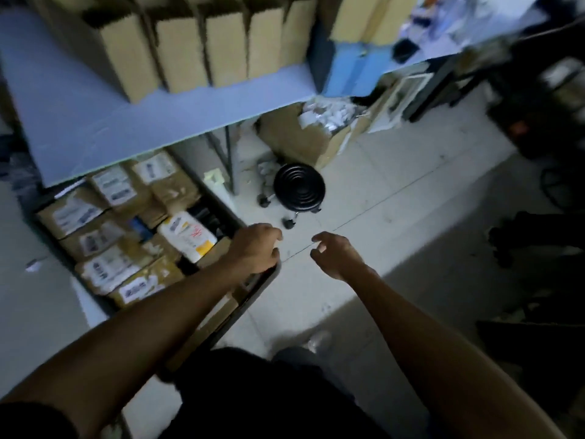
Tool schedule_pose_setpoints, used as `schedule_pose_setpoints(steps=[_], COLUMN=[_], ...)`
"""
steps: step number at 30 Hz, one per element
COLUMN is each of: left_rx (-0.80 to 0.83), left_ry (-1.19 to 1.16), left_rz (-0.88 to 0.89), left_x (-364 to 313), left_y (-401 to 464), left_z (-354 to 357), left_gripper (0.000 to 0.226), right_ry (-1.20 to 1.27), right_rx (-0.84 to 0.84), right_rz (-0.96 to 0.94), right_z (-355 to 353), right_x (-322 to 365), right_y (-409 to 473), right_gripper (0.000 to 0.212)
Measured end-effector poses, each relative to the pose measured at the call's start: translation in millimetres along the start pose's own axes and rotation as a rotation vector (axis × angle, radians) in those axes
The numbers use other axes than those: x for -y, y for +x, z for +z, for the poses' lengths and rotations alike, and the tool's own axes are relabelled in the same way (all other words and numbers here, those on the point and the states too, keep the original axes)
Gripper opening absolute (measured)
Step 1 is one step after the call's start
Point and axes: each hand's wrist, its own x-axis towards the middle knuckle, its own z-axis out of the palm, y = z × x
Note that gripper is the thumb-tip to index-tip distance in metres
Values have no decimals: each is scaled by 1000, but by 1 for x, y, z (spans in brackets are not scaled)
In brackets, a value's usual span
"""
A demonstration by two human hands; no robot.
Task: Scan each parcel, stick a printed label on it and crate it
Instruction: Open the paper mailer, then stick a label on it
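Pale blue table [95, 122] up top, a row of upright cardboard boxes [190, 49] standing on it; below, the tiled floor [395, 198] carries a dark crate [253, 289] packed with labelled parcels [110, 185], a black wheeled stool [299, 188] and an open carton of paper scraps [316, 134]

parcel labels [110, 185] blurred unreadable, crate [266, 280] partly behind left arm
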Motion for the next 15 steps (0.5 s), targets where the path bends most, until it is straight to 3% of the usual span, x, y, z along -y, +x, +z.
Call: schedule_pose_setpoints(steps=[4,8,15], left_rx=[-46,-38,-62], left_ry=[107,299,497], left_rz=[241,520,936], left_x=[-144,-307,-552], left_y=[70,113,114], left_z=[-8,12,79], left_gripper=[34,38,35], right_ry=[-30,-129,-110], right_rx=[-237,-421,-651], right_rz=[81,286,618], right_z=[-84,-149,-190], right_x=[-100,-218,-402], right_y=[-30,-85,-202], right_gripper=[40,39,24])
